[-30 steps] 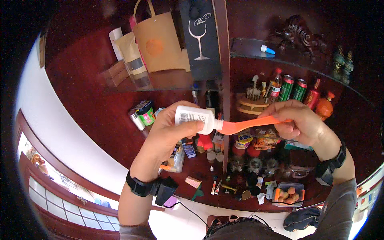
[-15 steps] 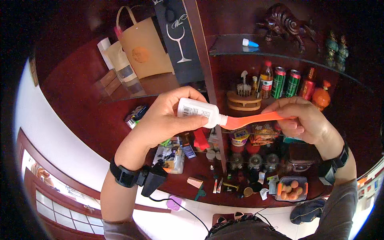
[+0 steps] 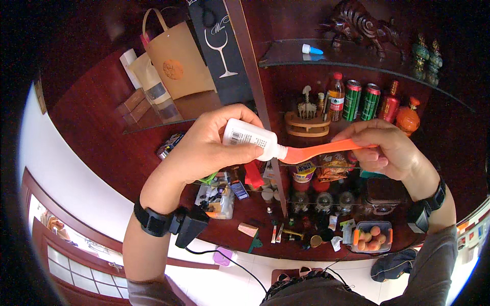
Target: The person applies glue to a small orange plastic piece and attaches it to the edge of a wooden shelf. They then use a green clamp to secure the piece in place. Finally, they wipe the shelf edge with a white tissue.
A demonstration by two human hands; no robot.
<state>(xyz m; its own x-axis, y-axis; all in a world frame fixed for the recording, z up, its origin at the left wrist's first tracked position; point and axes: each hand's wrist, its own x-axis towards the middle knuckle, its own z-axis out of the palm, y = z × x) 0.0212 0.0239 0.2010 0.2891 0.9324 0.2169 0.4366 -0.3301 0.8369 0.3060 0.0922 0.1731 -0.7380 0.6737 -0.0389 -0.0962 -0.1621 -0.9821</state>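
Observation:
My left hand (image 3: 217, 140) is closed round a small white plastic bottle (image 3: 250, 139) with a printed label, its thumb pressed on the near side. The bottle lies tilted, its narrow neck pointing right. Against that open neck rests the broad end of a bright orange, long-handled tool (image 3: 319, 149); whether it is a spoon or a spatula I cannot tell. My right hand (image 3: 385, 148) pinches the handle's far end between thumb and fingers. Above, a blue nozzle with a white base (image 3: 312, 49) lies on a glass shelf (image 3: 352, 62).
Behind my hands, a dark red cabinet holds green cans (image 3: 352, 100), a drink bottle (image 3: 336, 97), an orange gourd-shaped bottle (image 3: 408, 117) and a carved animal figure (image 3: 362, 25). A paper bag (image 3: 179, 61) stands left of the upright divider (image 3: 250, 56). Below is a fruit box (image 3: 372, 238).
The view has shifted slightly, so the shelves appear a little further left. My hands keep the same grip, with the orange tool's end still at the bottle's neck.

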